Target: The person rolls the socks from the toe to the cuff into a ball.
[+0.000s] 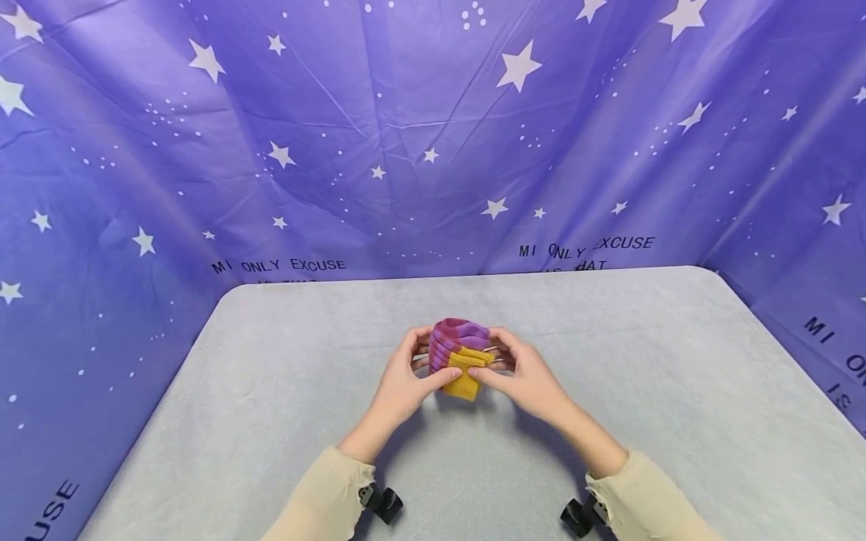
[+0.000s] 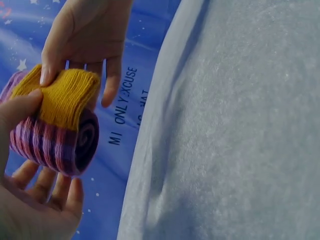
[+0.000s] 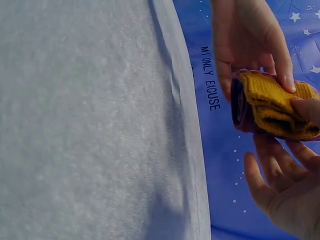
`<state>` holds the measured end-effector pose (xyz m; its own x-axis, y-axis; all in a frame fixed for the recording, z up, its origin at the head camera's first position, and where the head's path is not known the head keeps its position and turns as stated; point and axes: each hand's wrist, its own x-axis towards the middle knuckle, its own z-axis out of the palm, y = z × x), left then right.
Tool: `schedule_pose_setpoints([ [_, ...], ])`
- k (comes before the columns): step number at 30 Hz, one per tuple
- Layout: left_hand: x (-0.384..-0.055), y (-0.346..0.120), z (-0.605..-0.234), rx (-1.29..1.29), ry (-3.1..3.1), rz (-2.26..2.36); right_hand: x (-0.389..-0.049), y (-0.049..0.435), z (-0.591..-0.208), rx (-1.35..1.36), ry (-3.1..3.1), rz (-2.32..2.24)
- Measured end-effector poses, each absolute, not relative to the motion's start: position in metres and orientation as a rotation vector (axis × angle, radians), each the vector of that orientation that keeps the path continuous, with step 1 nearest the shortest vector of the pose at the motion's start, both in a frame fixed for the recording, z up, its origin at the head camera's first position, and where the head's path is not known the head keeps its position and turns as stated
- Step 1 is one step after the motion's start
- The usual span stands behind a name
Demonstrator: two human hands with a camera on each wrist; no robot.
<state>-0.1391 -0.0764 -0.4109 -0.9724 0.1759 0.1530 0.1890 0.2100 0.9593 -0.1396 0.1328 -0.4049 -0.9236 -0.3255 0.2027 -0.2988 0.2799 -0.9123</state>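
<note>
A rolled-up knit sock (image 1: 443, 352), striped in purple and maroon, is held between both hands over the table. Its yellow ribbed cuff (image 2: 64, 97) lies along one side of the roll, and the spiral end shows in the left wrist view. My left hand (image 1: 404, 382) grips the roll from the left, thumb on the yellow cuff and fingers behind. On the other side my right hand (image 1: 534, 376) holds it the same way, thumb tip close to the left one. In the right wrist view the cuff opening (image 3: 280, 124) faces my right fingers. Whether one sock or two are rolled is unclear.
A pale grey cloth covers the table (image 1: 271, 421). Behind and beside it hangs a purple-blue curtain (image 1: 406, 135) with white stars and black lettering. Small black devices (image 1: 386, 505) are strapped at both wrists over beige sleeves (image 1: 328, 492).
</note>
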Motion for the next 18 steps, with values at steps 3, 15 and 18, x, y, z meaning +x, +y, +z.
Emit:
schedule_pose_setpoints([
  [3,-0.1362,-0.0732,-0.4089,-0.355,-2.404,-1.911,-0.1392,0.1330,-0.4063,-0.604,2.504,-1.809],
  [15,-0.1311,-0.0698,-0.4024,-0.311,-2.363,-1.802,-0.1380,0.1304,-0.4109,-0.606,2.405,-1.992],
  [18,-0.1316,-0.0690,-0.4036,-0.335,-2.355,-1.791,-0.1376,0.1292,-0.4111,-0.620,2.444,-1.997],
])
